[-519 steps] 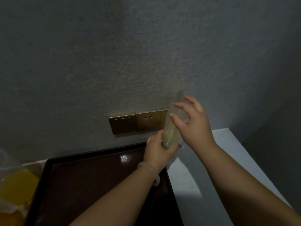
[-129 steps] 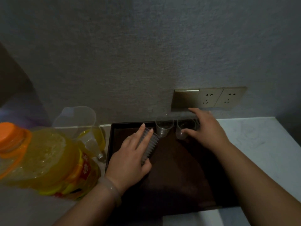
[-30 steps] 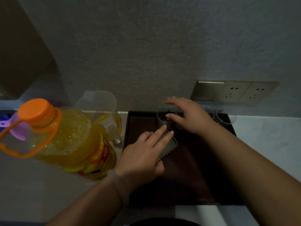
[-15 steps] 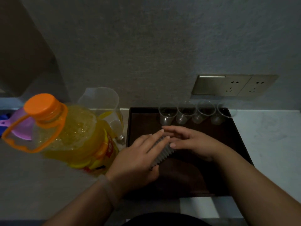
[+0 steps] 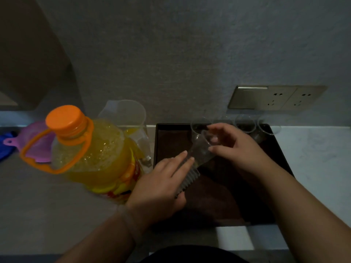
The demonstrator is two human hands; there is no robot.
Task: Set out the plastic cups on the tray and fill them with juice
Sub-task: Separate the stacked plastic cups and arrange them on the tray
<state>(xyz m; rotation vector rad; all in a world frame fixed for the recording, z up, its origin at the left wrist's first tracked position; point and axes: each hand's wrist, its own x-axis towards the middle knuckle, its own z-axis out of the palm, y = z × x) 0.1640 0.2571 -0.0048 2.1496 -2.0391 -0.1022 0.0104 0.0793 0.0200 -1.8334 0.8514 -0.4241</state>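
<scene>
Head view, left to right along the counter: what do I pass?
Purple funnel → juice bottle → left hand gripping the cup stack → right hand pinching a single cup → rightmost set-out cup at the far right of the tray. The clear jug overlaps the bottle, so it's left out.

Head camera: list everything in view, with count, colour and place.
tray: one, dark brown, on the counter
set-out cups: four, clear, along the tray's far edge
cup stack: one, clear, ribbed, over the tray
loose cup: one, clear, at the stack's end
juice bottle: one, yellow, orange cap, left of tray
jug: one, clear, behind the bottle
funnel: one, purple, far left
socket plate: one, gold, on the wall
left hand: grips the cup stack
right hand: pinches the loose cup
</scene>
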